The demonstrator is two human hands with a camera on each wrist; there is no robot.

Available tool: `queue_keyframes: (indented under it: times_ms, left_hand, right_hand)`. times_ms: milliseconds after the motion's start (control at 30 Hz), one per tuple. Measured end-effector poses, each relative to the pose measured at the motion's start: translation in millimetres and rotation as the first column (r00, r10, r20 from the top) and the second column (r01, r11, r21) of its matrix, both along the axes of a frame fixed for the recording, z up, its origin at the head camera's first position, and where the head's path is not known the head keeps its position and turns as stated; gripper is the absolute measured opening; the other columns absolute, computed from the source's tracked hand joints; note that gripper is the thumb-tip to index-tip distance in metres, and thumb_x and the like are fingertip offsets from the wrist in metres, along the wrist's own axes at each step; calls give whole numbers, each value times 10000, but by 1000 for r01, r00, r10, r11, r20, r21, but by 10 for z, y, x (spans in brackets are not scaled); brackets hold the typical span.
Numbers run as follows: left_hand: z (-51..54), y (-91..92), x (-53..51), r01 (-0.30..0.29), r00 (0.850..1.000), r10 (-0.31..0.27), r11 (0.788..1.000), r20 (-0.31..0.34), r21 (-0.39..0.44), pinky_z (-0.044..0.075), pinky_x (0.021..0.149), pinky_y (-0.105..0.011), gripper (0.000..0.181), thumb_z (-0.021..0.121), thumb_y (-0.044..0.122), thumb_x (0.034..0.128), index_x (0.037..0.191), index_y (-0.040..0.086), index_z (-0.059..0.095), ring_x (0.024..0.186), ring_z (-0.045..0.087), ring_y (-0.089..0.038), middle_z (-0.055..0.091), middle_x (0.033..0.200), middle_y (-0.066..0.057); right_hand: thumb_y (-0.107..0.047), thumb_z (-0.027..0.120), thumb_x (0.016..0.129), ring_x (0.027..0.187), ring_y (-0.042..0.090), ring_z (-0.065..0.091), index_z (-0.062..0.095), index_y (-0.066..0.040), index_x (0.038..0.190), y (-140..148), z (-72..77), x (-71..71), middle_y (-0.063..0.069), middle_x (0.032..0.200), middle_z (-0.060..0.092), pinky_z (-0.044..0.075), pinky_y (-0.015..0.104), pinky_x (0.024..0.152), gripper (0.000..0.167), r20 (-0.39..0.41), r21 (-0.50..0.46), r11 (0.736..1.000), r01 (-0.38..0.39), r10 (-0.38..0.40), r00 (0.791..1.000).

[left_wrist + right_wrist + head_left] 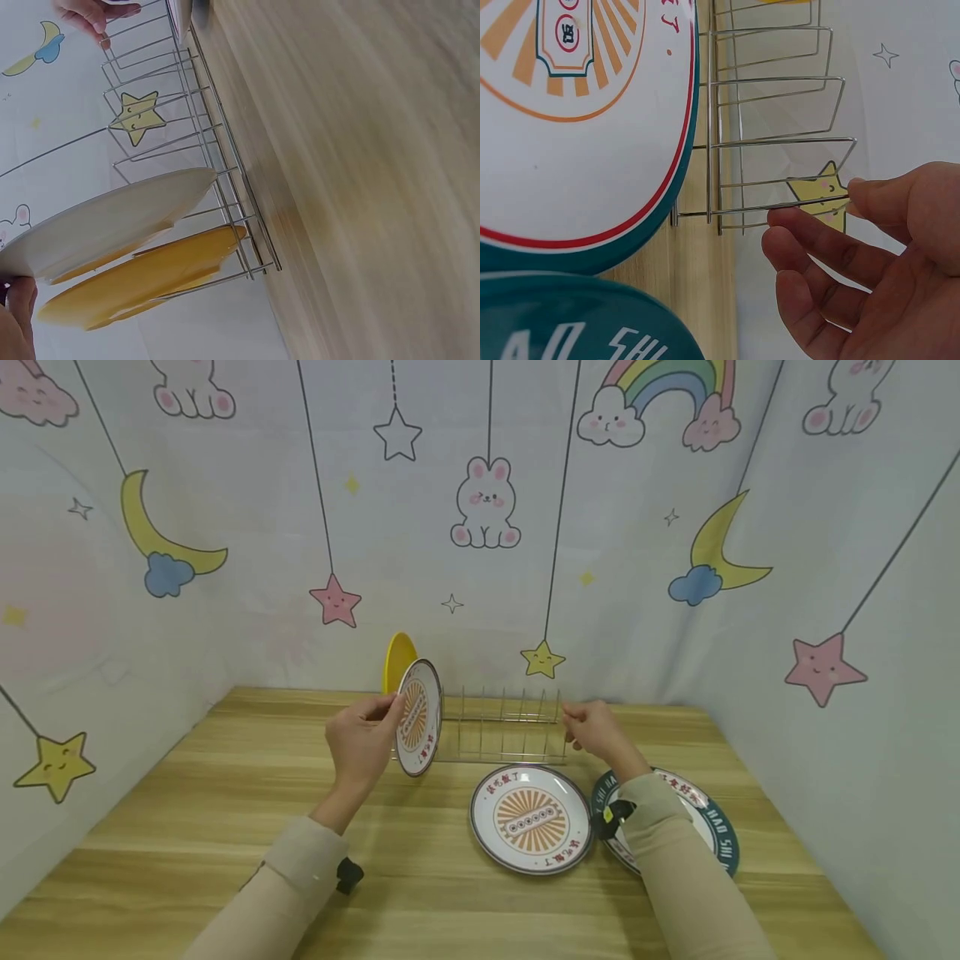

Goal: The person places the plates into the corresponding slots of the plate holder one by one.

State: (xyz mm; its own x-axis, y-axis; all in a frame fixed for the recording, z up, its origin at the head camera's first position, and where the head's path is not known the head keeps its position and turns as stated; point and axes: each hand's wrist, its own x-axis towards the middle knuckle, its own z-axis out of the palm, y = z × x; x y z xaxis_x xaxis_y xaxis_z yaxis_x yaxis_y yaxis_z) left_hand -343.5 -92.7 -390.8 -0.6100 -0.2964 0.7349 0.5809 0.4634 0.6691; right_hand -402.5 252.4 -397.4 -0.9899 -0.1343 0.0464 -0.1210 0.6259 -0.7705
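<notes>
My left hand [362, 742] pinches the rim of a white plate [422, 718] with an orange sunburst print, holding it on edge at the left end of a wire dish rack [512, 721]. In the left wrist view the lower edge of the white plate [120, 214] is at the rack's wires; whether it rests on them I cannot tell. Beside it a yellow plate [142, 281] stands in the rack's end slot. At the rack's other end, my right hand [877, 262] pinches the end wire between thumb and index finger, its other fingers loosely bent.
A second white sunburst plate [532, 820] lies flat on the wooden table [420, 877] in front of the rack. To its right is a plate with a dark green lettered rim [722, 831], partly under my right sleeve. A patterned cloth [480, 602] hangs behind the rack.
</notes>
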Motion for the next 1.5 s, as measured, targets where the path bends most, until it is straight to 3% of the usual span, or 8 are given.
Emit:
queue_keyframes:
  times_ms: [267,533,667,867,967,1233,1500]
  left_hand:
    - [56,1,-16,69,995,-67,997,71,-22,522,578,-127,135,749,91,883,959,-19,768,734,720,-243,741,884,-145]
    - [10,-6,13,92,972,-99,995,213,43,544,579,-169,164,757,104,880,984,-22,762,743,710,-222,742,899,-133]
    - [-25,-4,15,81,969,-87,996,232,35,540,551,-172,177,764,123,877,977,-23,764,719,707,-219,742,883,-134]
    - [-41,2,-8,45,967,-44,999,250,0,517,528,-152,151,776,124,865,939,-8,777,697,702,-213,742,845,-123]
    - [-60,11,-20,36,960,-31,999,278,-13,512,534,-145,127,785,103,851,917,-5,780,706,706,-213,742,841,-120]
    - [-116,30,26,42,932,-23,998,361,-45,520,527,-174,115,760,107,874,908,-2,780,701,703,-211,741,842,-120]
    - [-164,39,36,51,924,-32,998,381,-39,517,528,-178,94,761,103,871,870,12,786,676,691,-195,739,823,-113]
  right_hand:
    - [-115,479,1049,825,411,652,471,1,1431,5,37,1,200,842,655,540,459,720,400,9,-6,1000,11,-11,1000]
    - [-140,486,1049,731,321,642,505,8,1409,-19,31,35,213,840,652,458,272,571,389,23,18,1000,9,-10,1000]
    - [-136,492,1047,728,314,645,511,-1,1407,-24,6,46,201,832,654,457,279,573,386,30,8,1000,17,-17,999]
    - [-114,490,1043,804,412,656,494,0,1415,-17,11,34,235,853,657,509,343,617,389,4,9,1000,11,-11,1000]
    - [-112,486,1044,814,413,658,492,11,1413,-16,23,34,230,857,659,509,334,617,389,-3,12,1000,6,-6,1000]
    - [-91,474,1047,837,430,650,482,26,1415,-30,7,40,233,855,652,530,446,681,387,-1,-5,1000,-4,4,1000]
    - [-121,479,1049,829,413,655,492,8,1417,-23,9,17,189,829,652,535,442,689,390,14,-2,1000,11,-11,1000]
